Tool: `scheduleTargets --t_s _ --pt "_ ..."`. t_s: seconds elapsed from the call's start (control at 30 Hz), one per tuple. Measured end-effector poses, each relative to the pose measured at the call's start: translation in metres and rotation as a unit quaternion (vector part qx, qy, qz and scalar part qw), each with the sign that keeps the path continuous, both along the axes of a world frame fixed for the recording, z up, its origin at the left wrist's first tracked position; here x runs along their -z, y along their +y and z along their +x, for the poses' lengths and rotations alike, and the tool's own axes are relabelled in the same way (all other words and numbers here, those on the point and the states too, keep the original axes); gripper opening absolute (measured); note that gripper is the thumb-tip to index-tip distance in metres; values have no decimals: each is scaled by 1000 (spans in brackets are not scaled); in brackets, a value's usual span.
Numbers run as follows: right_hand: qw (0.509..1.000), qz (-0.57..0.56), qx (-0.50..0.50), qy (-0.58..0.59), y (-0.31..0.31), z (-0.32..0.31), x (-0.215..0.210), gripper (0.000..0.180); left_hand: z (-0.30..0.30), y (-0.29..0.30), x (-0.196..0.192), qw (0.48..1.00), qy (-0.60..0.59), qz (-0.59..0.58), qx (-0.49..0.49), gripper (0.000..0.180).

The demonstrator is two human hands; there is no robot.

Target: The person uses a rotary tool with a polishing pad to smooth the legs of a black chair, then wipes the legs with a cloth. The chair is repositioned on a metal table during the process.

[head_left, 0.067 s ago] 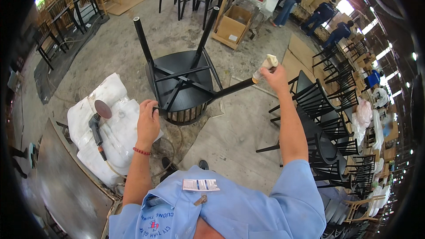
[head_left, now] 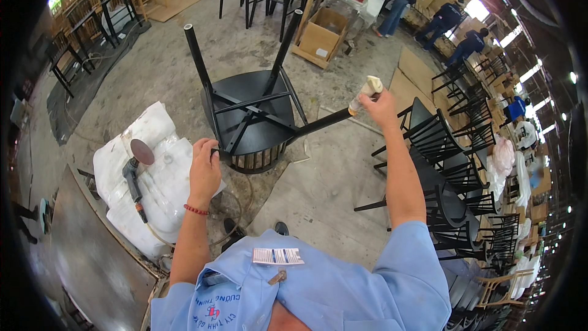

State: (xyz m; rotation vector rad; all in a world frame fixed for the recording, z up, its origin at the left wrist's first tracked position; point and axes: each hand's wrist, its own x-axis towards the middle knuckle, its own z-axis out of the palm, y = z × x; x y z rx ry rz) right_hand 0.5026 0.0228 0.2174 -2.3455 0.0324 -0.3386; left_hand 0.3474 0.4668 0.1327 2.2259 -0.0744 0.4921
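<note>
A black chair (head_left: 251,116) lies upside down on the concrete floor (head_left: 165,67), legs in the air, just ahead of the person. To its right stands a stack of black chairs (head_left: 453,165); to its left, white padding (head_left: 153,178) with a sander (head_left: 135,168) lying on it. The left hand (head_left: 205,168) is clamped on the near leg. The right hand (head_left: 380,107) is closed around a pale block (head_left: 367,89) held at another leg's tip. If the left grip slackens, I reckon the chair could rock and the block skid off.
</note>
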Motion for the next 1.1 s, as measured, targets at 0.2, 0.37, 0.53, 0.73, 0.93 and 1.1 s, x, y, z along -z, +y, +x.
scheduleTargets --t_s 0.2,0.37,0.53,0.73,0.93,1.1 --pt "996 45 38 -62 -1 -2 6 47 3 2 0 1000 -13 16 -4 24" --pt "994 67 52 -62 -12 -10 17 47 9 -1 1 1000 -9 0 9 27" --pt "983 85 106 -120 -14 -27 7 39 9 5 18 971 24 -237 -8 29" --pt "933 324 -145 -50 130 -63 5 26 18 27 47 954 107 -275 53 34" --pt "902 267 -336 45 282 -92 6 41 33 23 64 969 111 -216 40 29" --pt "917 115 -379 54 322 -97 -3 41 31 24 68 970 63 -232 46 33"
